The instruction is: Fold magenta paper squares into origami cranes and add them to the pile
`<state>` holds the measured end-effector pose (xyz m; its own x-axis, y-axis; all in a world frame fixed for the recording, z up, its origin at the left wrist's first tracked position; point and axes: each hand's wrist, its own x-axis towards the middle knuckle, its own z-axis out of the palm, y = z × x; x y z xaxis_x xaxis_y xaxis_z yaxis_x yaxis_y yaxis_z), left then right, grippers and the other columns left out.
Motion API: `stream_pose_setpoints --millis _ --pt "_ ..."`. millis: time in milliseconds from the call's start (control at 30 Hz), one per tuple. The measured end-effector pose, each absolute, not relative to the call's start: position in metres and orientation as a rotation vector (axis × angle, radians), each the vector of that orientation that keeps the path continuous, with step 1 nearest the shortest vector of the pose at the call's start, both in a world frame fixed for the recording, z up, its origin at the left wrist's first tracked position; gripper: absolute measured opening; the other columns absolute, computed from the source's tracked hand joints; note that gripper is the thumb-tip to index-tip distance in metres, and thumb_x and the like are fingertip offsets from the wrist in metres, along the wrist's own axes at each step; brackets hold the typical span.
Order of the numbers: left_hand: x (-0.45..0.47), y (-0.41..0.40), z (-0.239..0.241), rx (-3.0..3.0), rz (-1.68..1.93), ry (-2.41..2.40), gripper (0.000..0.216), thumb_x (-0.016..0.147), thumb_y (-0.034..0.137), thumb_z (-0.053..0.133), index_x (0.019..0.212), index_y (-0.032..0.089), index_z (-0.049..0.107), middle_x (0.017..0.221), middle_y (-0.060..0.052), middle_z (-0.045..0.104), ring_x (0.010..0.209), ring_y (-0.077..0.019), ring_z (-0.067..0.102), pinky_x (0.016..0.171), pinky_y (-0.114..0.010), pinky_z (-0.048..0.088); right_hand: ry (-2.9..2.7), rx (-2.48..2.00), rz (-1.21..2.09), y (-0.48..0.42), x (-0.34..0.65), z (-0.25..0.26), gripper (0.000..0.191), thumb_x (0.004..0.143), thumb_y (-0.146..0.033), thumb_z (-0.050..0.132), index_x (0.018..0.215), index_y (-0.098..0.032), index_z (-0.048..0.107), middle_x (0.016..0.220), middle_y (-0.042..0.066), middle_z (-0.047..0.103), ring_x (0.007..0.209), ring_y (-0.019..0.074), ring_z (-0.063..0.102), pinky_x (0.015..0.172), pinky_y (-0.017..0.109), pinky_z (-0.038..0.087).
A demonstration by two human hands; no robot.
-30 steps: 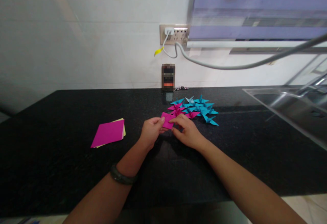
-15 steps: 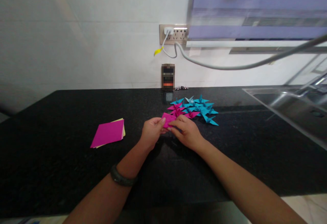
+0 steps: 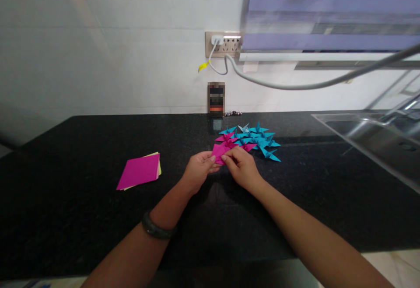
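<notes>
A small folded piece of pink origami paper (image 3: pixel 218 152) is held between my two hands above the dark countertop. My left hand (image 3: pixel 197 168) pinches its left side, thumb on top and fingers beneath. From the right, my right hand (image 3: pixel 242 167) grips the other side between thumb and fingers. Just beyond the hands lie several folded paper cranes: pink cranes (image 3: pixel 227 138) nearest the paper and blue cranes (image 3: pixel 257 137) behind and to the right. To the left rests a stack of square paper sheets (image 3: pixel 139 171), pink on top with yellow showing beneath.
A phone-like object (image 3: pixel 216 99), its front pixelated, leans on the wall beside a beaded strand (image 3: pixel 233 113). Above it is a socket panel (image 3: pixel 231 44) with a plugged-in white cable. A steel sink (image 3: pixel 387 143) is set into the black countertop (image 3: pixel 82 148) at right.
The folded pink paper has shifted slightly right and turned in my hands. My right fingers have closed in to a tighter pinch on it. The cranes and the stack stay put.
</notes>
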<state>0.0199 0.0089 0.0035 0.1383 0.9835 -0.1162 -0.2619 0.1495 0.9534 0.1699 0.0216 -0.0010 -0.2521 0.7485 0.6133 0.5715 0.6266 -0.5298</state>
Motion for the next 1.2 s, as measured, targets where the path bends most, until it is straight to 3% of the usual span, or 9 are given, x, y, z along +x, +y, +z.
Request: stream_pose_setpoints --millis 500,1200 --pt "0.0244 0.007 0.0016 1.093 1.191 1.097 0.034 0.058 0.033 0.073 0.083 0.011 0.066 0.074 -0.006 0.07 0.064 -0.0124 0.062 0.063 -0.024 0.049 -1.918 -1.118 0.264 0.021 0.1668 -0.0052 0.02 0.081 -0.022 0.049 0.062 -0.017 0.05 0.06 0.0 0.047 0.057 0.0122 0.044 0.055 0.024 0.034" --pt "0.0236 0.0066 0.0017 1.172 1.226 1.173 0.022 0.068 0.032 0.065 0.077 0.012 0.066 0.065 -0.005 0.068 0.059 -0.0129 0.063 0.061 -0.025 0.052 -1.875 -1.103 0.295 0.0173 0.1659 -0.0024 0.019 0.079 -0.021 0.05 0.061 -0.018 0.049 0.058 -0.001 0.046 0.055 0.0113 0.043 0.053 0.024 0.034"
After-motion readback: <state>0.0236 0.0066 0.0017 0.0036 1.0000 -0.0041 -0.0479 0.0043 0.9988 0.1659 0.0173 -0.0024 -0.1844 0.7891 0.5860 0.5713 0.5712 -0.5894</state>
